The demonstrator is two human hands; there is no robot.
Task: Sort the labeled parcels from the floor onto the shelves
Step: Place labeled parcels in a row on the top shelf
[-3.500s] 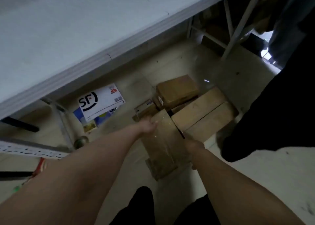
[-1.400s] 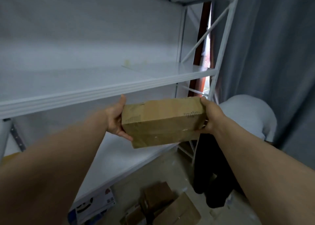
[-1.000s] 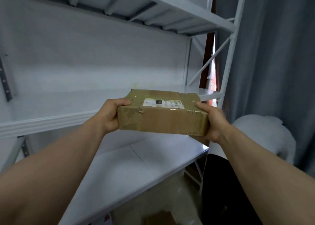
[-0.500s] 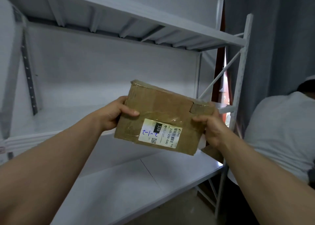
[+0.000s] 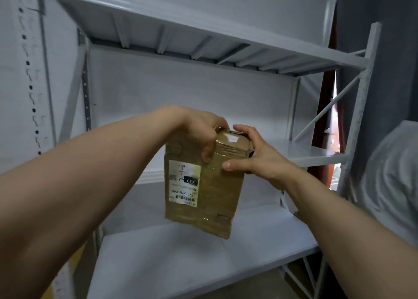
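Both hands hold the brown parcel [image 5: 201, 181] up on end. The left hand [image 5: 201, 129] and right hand [image 5: 253, 156] keep a tight grip on its top. White shelves [image 5: 203, 260] stand behind it.

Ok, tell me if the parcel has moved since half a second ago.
Yes. The parcel has swung from lying along the front edge of the middle shelf to hanging on end across it.

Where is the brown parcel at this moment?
Head view, centre: the parcel hangs on end in the air in front of the rack, gripped at its top by the left hand and right hand, the lower shelf showing below it.
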